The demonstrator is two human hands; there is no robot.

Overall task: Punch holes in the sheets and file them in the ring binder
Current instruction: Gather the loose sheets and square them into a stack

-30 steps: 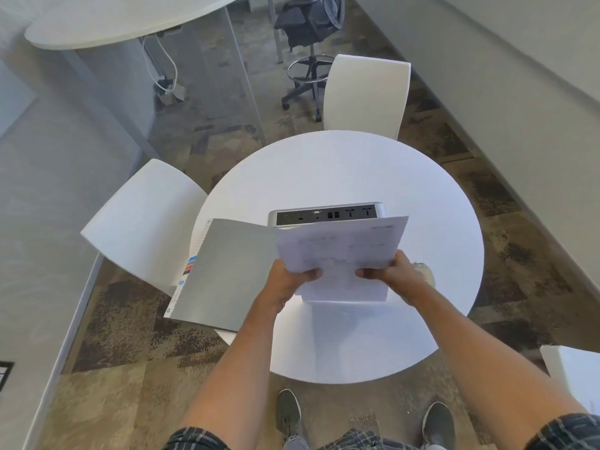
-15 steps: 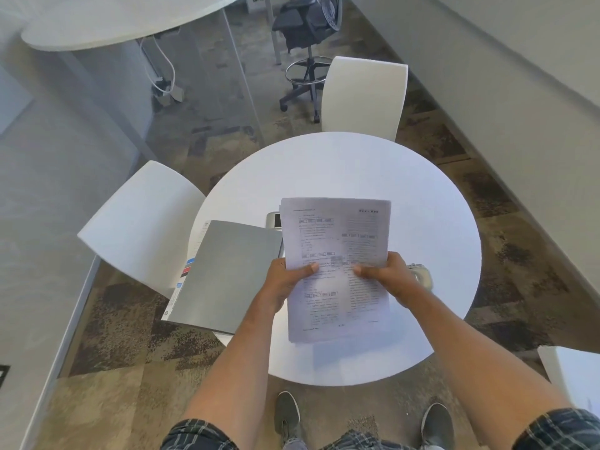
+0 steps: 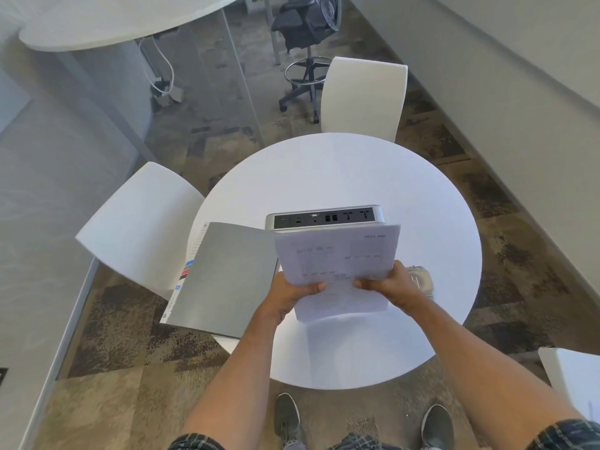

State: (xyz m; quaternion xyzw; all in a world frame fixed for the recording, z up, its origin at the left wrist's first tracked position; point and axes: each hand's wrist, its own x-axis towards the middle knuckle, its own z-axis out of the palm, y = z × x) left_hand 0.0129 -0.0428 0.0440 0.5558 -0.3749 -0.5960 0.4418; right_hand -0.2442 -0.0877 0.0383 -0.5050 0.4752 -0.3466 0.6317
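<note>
- Since half a second ago: printed white paper sheets (image 3: 337, 264) tipped back from nearly upright and facing the camera to a flatter, foreshortened slant, top edge away; silver power-socket box (image 3: 324, 216) behind them uncovered again, much as a second ago.
- Left hand (image 3: 290, 295) gripping the sheets' left edge, thumb curled over the front face, fingers hidden behind; right hand (image 3: 389, 284) gripping the right edge the same way.
- Sheets held above the round white table (image 3: 373, 345), clear of its top, shadow thrown beneath; faint grey rows of print, blurred; number of sheets in the stack impossible to tell.
- Grey ring binder (image 3: 224, 280) lying to the left, closed cover up, overhanging the table's left edge; coloured label strip along its far-left side.
- Small silvery object (image 3: 420, 280) just behind the right hand, largely hidden, possibly the hole punch.
- Counted: two hands, one binder, one socket box, two grey shoes (image 3: 287, 417) below.
- Further off: two white moulded chairs (image 3: 139, 222) at the table, one black swivel stool (image 3: 306, 24) beyond.
</note>
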